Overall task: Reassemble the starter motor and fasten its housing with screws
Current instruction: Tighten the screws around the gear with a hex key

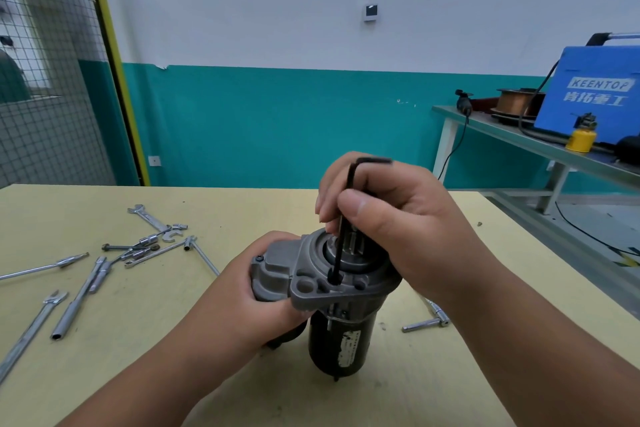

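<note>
The starter motor (341,340) stands upright on the yellow table (433,392), black body below, grey cast housing (311,277) on top. My left hand (249,298) grips the housing's left side from below. My right hand (388,218) holds a black L-shaped hex key (343,243) upright between thumb and fingers. The key's lower tip sits in a screw in the housing flange. Another dark screw head (259,258) shows on the housing's left corner.
Several wrenches, sockets and extension bars (104,267) lie scattered on the table's left. A T-handle tool (429,322) lies right of the motor. A blue welder (592,97) stands on a side bench at the right. A wire fence (45,80) rises at the left.
</note>
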`<move>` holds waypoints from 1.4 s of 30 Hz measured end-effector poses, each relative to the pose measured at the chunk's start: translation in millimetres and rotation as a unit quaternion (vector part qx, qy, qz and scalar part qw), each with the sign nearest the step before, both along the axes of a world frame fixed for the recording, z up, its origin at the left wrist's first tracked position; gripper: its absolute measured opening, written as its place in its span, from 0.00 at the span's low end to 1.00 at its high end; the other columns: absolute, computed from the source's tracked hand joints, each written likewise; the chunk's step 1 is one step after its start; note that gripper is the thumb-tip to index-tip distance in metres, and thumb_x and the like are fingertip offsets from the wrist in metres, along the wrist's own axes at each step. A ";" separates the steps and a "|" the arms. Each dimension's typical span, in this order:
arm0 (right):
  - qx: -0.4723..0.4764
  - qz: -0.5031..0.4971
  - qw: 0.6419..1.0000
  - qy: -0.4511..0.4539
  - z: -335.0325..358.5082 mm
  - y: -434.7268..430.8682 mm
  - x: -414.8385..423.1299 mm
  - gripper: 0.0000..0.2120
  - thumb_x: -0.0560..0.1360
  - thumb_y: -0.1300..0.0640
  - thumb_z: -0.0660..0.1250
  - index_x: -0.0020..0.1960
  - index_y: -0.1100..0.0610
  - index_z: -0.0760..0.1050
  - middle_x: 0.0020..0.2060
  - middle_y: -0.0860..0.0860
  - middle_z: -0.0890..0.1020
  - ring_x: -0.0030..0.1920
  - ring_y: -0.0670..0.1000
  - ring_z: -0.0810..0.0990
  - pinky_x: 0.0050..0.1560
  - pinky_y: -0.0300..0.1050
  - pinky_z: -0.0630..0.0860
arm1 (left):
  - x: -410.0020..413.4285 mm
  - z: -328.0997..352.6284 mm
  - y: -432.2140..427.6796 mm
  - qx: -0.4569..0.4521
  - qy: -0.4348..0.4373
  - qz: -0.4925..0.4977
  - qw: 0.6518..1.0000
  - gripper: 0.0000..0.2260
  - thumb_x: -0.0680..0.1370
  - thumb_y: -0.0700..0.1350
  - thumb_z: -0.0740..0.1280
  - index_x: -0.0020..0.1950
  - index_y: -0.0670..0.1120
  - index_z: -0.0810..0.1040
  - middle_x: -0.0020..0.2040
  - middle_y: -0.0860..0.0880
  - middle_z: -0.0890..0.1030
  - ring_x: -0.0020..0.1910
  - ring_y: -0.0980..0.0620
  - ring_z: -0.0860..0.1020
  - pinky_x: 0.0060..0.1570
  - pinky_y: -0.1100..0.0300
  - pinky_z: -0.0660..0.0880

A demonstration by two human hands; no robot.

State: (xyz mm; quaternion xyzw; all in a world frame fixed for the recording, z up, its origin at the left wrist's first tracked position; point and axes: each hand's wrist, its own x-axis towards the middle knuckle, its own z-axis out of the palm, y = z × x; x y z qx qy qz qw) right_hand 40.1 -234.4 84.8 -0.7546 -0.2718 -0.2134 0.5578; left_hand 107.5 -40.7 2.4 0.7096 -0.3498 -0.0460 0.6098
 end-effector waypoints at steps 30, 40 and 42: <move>-0.010 -0.011 1.000 -0.008 1.1 0.5 -0.7 0.09 0.78 0.52 0.64 0.45 0.55 0.81 0.42 0.60 0.78 0.43 0.61 0.77 0.45 0.61 0.75 | 0.3 0.4 1.0 0.003 0.014 -0.009 1.000 0.31 0.61 0.75 0.78 0.60 0.67 0.79 0.56 0.58 0.86 0.55 0.61 0.83 0.51 0.79 0.72; -0.023 -0.016 0.999 -0.015 0.7 -2.5 2.6 0.09 0.79 0.60 0.67 0.42 0.64 0.76 0.41 0.53 0.79 0.43 0.53 0.78 0.48 0.50 0.75 | 1.6 -0.3 2.0 0.008 0.012 -0.013 1.000 0.31 0.62 0.74 0.78 0.61 0.64 0.79 0.56 0.55 0.86 0.56 0.57 0.84 0.53 0.75 0.76; -0.022 -0.013 0.999 -0.020 0.5 -2.1 3.1 0.08 0.79 0.60 0.67 0.42 0.61 0.77 0.41 0.53 0.79 0.44 0.53 0.78 0.48 0.50 0.74 | 1.1 0.4 1.5 0.005 0.013 -0.012 1.000 0.30 0.62 0.74 0.78 0.60 0.65 0.79 0.56 0.56 0.86 0.56 0.58 0.84 0.53 0.76 0.75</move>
